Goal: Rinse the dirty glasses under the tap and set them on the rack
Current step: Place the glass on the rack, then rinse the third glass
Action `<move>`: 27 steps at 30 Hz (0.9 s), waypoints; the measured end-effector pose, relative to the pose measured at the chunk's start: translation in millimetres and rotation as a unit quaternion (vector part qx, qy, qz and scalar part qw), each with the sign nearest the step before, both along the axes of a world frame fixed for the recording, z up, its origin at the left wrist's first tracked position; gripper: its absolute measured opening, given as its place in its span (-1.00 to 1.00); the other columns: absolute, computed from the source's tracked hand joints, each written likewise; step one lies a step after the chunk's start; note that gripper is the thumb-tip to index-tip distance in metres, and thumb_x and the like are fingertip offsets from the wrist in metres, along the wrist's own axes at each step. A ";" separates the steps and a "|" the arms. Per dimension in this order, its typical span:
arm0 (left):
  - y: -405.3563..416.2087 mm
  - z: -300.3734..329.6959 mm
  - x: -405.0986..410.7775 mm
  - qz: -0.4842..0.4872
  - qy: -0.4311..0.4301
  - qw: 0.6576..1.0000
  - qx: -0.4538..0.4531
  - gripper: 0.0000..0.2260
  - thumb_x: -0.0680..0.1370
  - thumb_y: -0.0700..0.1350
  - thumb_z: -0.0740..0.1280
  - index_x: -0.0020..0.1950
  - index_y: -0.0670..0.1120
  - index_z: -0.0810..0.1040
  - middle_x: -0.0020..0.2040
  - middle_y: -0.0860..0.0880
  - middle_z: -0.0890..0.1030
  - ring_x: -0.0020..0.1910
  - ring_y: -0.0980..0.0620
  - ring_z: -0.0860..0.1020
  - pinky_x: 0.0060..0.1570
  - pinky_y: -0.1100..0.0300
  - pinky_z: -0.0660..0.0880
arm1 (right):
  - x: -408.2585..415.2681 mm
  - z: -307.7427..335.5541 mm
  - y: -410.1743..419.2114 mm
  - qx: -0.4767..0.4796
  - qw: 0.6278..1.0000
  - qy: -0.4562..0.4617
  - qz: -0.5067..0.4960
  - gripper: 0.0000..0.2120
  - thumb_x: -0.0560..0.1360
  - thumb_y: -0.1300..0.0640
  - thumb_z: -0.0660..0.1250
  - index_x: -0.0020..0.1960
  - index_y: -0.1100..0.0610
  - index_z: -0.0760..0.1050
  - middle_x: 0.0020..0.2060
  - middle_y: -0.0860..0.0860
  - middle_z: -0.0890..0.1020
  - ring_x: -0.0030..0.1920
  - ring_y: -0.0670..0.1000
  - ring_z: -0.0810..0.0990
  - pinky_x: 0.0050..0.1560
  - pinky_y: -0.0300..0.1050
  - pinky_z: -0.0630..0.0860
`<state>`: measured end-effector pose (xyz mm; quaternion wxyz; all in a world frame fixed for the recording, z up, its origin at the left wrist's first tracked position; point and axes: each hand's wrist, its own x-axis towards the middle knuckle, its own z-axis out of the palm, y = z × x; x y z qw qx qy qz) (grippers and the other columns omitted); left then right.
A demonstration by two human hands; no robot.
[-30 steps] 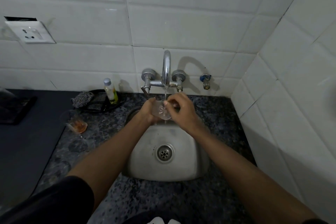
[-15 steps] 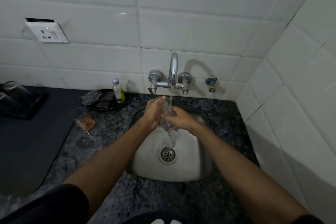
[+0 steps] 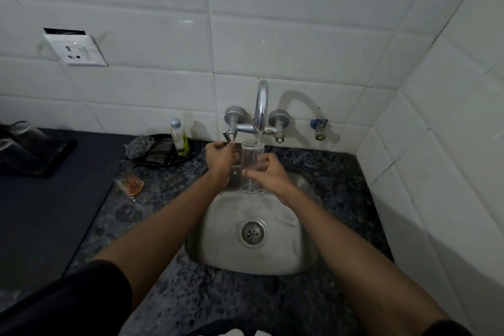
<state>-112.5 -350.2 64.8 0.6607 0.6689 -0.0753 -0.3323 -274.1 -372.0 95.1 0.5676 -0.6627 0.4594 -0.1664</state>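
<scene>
A clear tall glass (image 3: 252, 161) stands upright under the chrome tap (image 3: 261, 106), and a thin stream of water falls into it. My right hand (image 3: 268, 176) grips the glass around its lower half, above the steel sink (image 3: 253, 251). My left hand (image 3: 221, 155) is off the glass and closed on the tap's left lever handle (image 3: 228, 136). A second glass (image 3: 128, 177) with orange dregs lies tilted on the counter to the left. At the far left a dark rack (image 3: 41, 155) holds upturned glasses (image 3: 24, 131).
A black dish (image 3: 161, 155) behind the sink holds a scrub pad (image 3: 139, 144) and a small bottle (image 3: 179, 136). A dark mat (image 3: 41, 213) covers the left counter. Tiled walls close in behind and to the right. A blue valve (image 3: 317, 127) sticks out right of the tap.
The glass was turned from tilted to upright under the stream. My left hand let go of it and moved up to the tap's left handle; my right hand now holds it alone.
</scene>
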 end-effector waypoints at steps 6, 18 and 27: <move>-7.1 6.3 10.5 -0.044 -0.204 0.973 0.101 -0.68 0.57 -0.05 0.46 0.25 -0.18 0.62 0.00 -0.12 0.71 -0.09 -0.03 0.67 -0.10 0.14 0.59 | -1.4 -12.5 -8.4 -0.035 0.999 0.003 -0.011 -0.32 0.33 0.07 0.67 0.30 0.00 0.35 0.14 0.00 0.64 0.16 0.01 0.65 0.21 0.06 0.63; -16.0 15.5 2.2 -0.079 -0.430 0.881 0.182 -0.82 0.64 -0.19 0.25 0.02 -0.25 0.61 -0.05 -0.27 0.68 -0.06 -0.25 0.64 -0.12 0.06 0.47 | -0.1 -1.8 -9.7 -0.158 0.987 0.000 -0.031 -0.37 0.29 0.12 0.67 0.29 0.06 0.52 0.02 -0.03 0.71 -0.03 -0.10 0.69 -0.08 -0.31 0.55; -15.0 15.5 6.7 -0.104 -0.430 0.878 0.185 -0.87 0.61 -0.20 0.29 -0.02 -0.22 0.61 -0.07 -0.23 0.69 -0.09 -0.22 0.65 -0.08 -0.01 0.57 | 5.4 -3.4 -6.1 -0.188 0.982 0.006 -0.036 -0.41 0.30 0.13 0.66 0.26 0.06 0.53 0.03 -0.04 0.70 0.01 -0.06 0.69 0.07 -0.13 0.64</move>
